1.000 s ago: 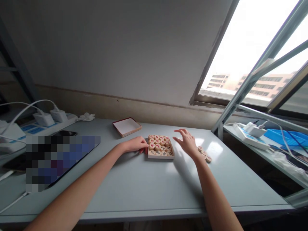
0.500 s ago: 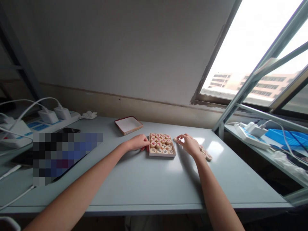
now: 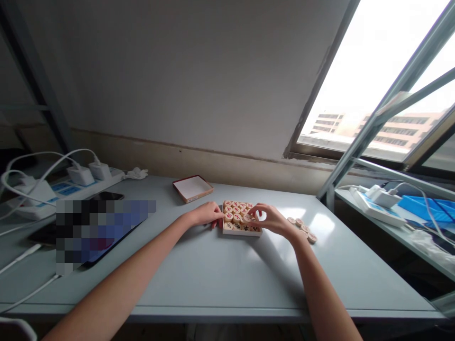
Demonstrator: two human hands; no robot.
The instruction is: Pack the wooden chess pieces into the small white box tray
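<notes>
A shallow open box (image 3: 242, 232) on the desk holds rows of round wooden Chinese chess pieces (image 3: 228, 216), marked with red and black characters. My left hand (image 3: 209, 214) is closed at the box's left side, thumb and fingers against its edge. Over the right part of the box, my right hand (image 3: 267, 219) pinches a Chinese chess piece (image 3: 248, 218) between thumb and fingers; some pieces behind it are hidden. Several loose pieces (image 3: 312, 237) lie on the desk right of the box, near my right wrist.
The box lid (image 3: 193, 188) lies inner side up behind my left hand. At left are a power strip (image 3: 113, 177) with chargers and cables, a phone (image 3: 112, 196) and a blurred-out item. A metal shelf (image 3: 423, 232) with another power strip (image 3: 382, 208) stands at right.
My right hand has moved left from the desk beside the box to above it, bringing a piece along. My left hand stays at the box's left side. The view has shifted slightly.
</notes>
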